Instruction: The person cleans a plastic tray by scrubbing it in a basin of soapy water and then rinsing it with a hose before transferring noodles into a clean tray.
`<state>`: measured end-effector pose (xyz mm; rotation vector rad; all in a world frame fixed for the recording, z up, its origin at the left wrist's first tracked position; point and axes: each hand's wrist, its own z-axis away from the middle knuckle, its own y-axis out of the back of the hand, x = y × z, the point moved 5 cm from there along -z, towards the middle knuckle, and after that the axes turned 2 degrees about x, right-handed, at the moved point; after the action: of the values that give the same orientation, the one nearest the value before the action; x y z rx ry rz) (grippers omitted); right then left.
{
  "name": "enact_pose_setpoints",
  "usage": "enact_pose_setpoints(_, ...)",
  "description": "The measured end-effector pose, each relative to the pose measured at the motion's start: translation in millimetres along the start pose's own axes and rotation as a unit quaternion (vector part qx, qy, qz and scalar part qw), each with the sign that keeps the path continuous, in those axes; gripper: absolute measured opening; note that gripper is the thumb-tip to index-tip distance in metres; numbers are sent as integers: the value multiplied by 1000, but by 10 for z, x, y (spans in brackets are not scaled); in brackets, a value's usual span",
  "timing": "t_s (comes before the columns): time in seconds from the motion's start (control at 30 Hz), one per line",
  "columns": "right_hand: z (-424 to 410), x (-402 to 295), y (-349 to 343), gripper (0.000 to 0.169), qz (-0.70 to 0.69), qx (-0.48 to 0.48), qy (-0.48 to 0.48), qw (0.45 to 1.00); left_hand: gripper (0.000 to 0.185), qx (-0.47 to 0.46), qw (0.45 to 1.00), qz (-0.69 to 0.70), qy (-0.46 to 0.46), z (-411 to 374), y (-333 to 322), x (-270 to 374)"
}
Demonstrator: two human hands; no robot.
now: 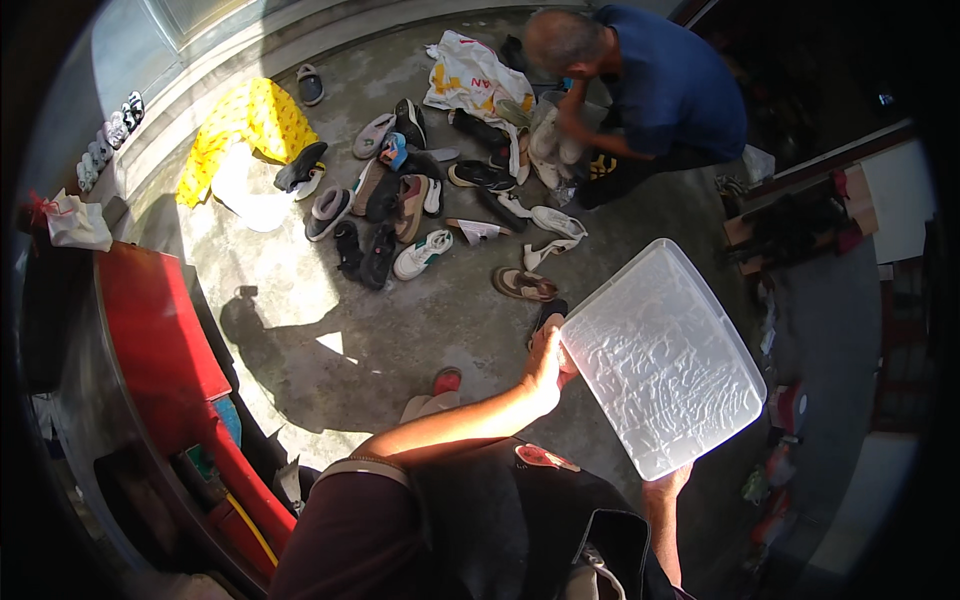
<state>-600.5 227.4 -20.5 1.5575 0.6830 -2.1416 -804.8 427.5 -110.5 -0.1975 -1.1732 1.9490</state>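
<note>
A translucent white plastic lid or shallow tray (664, 360), with wrinkled streaks across its surface, is held up at a tilt before me. My left hand (551, 360) grips its left edge. At its lower edge is my right hand (667, 480), whose fingers are mostly hidden behind it. A brown and tan shoe (525, 284) lies on the floor just beyond my left hand. Farther off, many loose shoes are spread over the concrete, among them a white and green sneaker (424, 255) and a grey slip-on (328, 213).
Another person (675, 82) crouches at the upper right, hands at a clear bag of shoes (551, 142). A yellow patterned cloth or bag (262, 120) and a printed white plastic bag (476, 79) lie beyond. A red-topped cabinet (157, 315) stands left, a wooden stool or rack (862, 199) right.
</note>
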Motion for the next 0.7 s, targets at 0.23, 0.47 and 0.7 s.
enact_pose_setpoints(0.23, -23, 88, -195, 60, -71, 50, 4, 996, 38, -96, 974, 113, 172, 271, -292, -378)
enact_pose_setpoints(0.47, 139, -41, -324, 62, 30, 67, 63, 995, 42, -16, 986, 83, 144, 113, -110, -190)
enact_pose_setpoints(0.7, -104, 65, -89, 64, 31, 41, 5, 999, 31, -260, 946, -189, 45, 378, 122, -327)
